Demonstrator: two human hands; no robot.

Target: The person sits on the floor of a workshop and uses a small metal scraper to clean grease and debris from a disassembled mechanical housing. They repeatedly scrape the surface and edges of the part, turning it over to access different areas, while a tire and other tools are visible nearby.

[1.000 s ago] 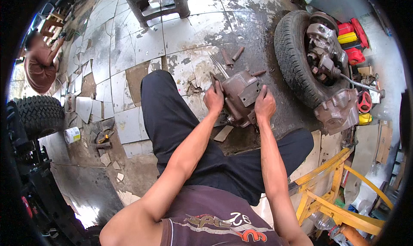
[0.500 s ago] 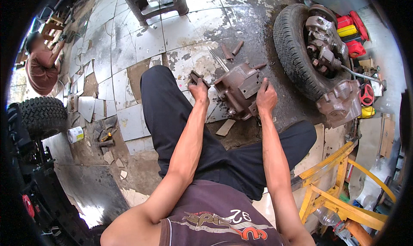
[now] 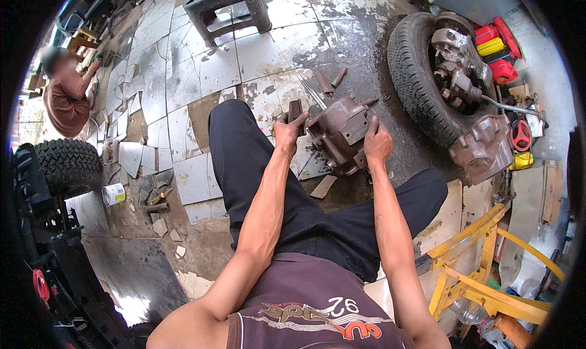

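A brown metal gearbox-like housing [image 3: 337,129] rests on the floor between my legs, with a flat plate-like face and a short shaft at its far right. My left hand [image 3: 287,134] is closed around a small dark brown block [image 3: 295,110], just left of the housing. Against the housing's right edge my right hand [image 3: 378,143] is curled, thumb up; its fingertips are partly hidden. Beyond the housing lie several thin metal rods [image 3: 312,91] and two short brown pieces [image 3: 325,82].
To the right, a tyre [image 3: 421,74] holds metal parts, with another casing [image 3: 482,149] beside it. A yellow metal frame [image 3: 467,245] stands near right. A dark plastic stool [image 3: 227,7] is at the far side. Broken tiles and a can [image 3: 113,194] lie left; another person [image 3: 66,99] crouches beyond.
The block in my left hand has turned from slanted to nearly upright. My right hand stays at the housing's edge. The whole view has shifted slightly.
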